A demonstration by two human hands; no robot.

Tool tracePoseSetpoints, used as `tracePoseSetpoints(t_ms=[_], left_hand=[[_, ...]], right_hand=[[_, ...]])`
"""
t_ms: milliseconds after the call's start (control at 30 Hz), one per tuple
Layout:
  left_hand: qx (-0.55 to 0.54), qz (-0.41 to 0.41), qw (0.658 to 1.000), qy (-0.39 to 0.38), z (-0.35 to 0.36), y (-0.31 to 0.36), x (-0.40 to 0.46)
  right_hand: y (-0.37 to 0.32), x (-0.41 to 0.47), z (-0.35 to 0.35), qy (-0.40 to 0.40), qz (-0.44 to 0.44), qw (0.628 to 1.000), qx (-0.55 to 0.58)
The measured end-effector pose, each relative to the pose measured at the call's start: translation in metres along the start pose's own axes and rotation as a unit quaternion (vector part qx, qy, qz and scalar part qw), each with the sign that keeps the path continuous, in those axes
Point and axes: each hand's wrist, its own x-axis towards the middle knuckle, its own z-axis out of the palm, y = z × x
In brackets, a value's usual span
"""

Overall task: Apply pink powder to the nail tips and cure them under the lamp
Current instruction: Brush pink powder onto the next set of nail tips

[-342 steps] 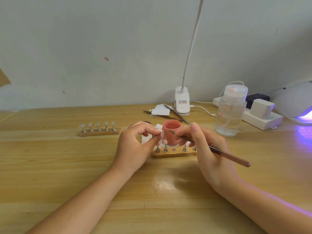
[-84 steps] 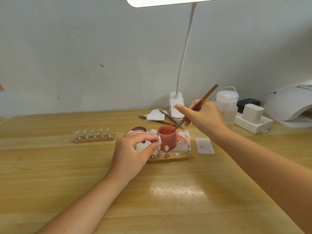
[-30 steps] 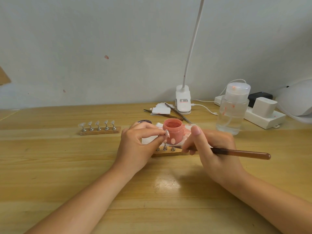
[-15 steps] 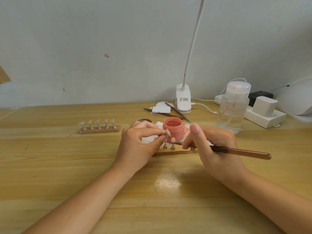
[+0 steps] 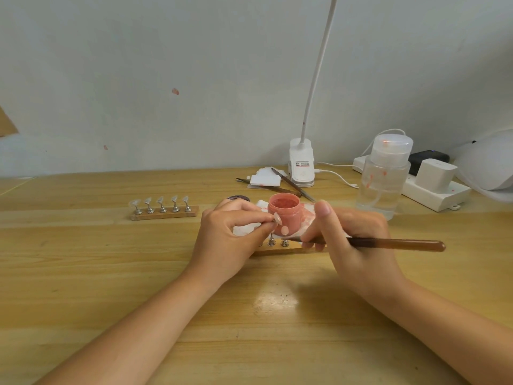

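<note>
An open jar of pink powder (image 5: 286, 211) stands on a white stained paper (image 5: 308, 215) at the table's middle. My left hand (image 5: 230, 240) pinches a small nail tip on its metal stand (image 5: 276, 219), held up just left of the jar. My right hand (image 5: 352, 240) grips a brown brush (image 5: 394, 242), lying nearly level with its tip pointing left, close below the held nail tip. A wooden holder (image 5: 280, 250) with metal stands lies under both hands, partly hidden. The white curing lamp (image 5: 491, 168) is at the far right edge.
A second wooden holder with several clear nail tips (image 5: 163, 208) lies to the left. A clear pump bottle (image 5: 384, 179), a white power strip with a plug (image 5: 435, 187), a clip lamp base (image 5: 302, 168), white pads and spare tools (image 5: 266, 180) stand behind.
Over the last second my right hand has shifted slightly right and lowered the brush tip toward the held nail tip. My left hand keeps its pinch. Earlier the brush was dipped in the jar.
</note>
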Motion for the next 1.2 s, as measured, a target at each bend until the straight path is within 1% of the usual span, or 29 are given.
tracePoseSetpoints(t_ms=[133, 233, 300, 433, 567, 667, 733, 833, 967, 1067, 1133, 1200], left_hand=[[0.000, 0.005, 1.000, 0.001, 0.0001, 0.0011, -0.0001], [0.004, 0.006, 1.000, -0.002, -0.0002, 0.0005, -0.0001], [0.004, 0.006, 1.000, -0.003, -0.0001, 0.0008, -0.0002], [0.006, 0.014, 1.000, -0.004, 0.0003, 0.0004, -0.0002], [-0.006, 0.008, 1.000, -0.004, 0.0011, -0.0005, 0.0001], [-0.010, 0.013, 1.000, 0.003, 0.0017, -0.0006, 0.0005], [-0.007, 0.021, 1.000, 0.001, 0.0015, -0.0004, 0.0003], [-0.006, 0.022, 1.000, -0.003, 0.0013, -0.0005, 0.0000], [-0.003, 0.027, 1.000, 0.002, 0.0011, -0.0012, 0.0005], [-0.010, 0.026, 1.000, -0.005, 0.0015, -0.0008, 0.0004], [-0.013, 0.024, 1.000, -0.002, 0.0018, -0.0014, 0.0004], [-0.011, 0.022, 1.000, 0.002, 0.0016, -0.0019, 0.0003]], right_hand=[[0.0000, 0.0011, 0.0006, 0.010, -0.008, 1.000, -0.027], [-0.0005, 0.0000, -0.0001, -0.002, 0.002, 1.000, -0.002], [-0.0015, 0.0000, -0.0005, 0.004, 0.001, 1.000, 0.006], [0.0001, 0.0007, 0.0004, 0.003, -0.002, 0.999, -0.032], [0.0000, -0.0018, -0.0007, 0.009, 0.009, 1.000, 0.004], [-0.0011, 0.0017, 0.0014, 0.010, 0.000, 0.999, -0.036], [0.0002, 0.0006, 0.0001, 0.007, 0.015, 1.000, -0.017], [-0.0001, -0.0014, -0.0015, 0.025, 0.036, 0.999, 0.025], [-0.0020, 0.0014, 0.0008, 0.007, 0.027, 1.000, 0.006], [-0.0009, -0.0002, -0.0005, 0.012, 0.049, 0.998, 0.045], [-0.0023, 0.0010, 0.0005, 0.019, 0.036, 0.999, 0.034], [-0.0037, 0.0026, 0.0019, 0.008, 0.024, 1.000, 0.012]])
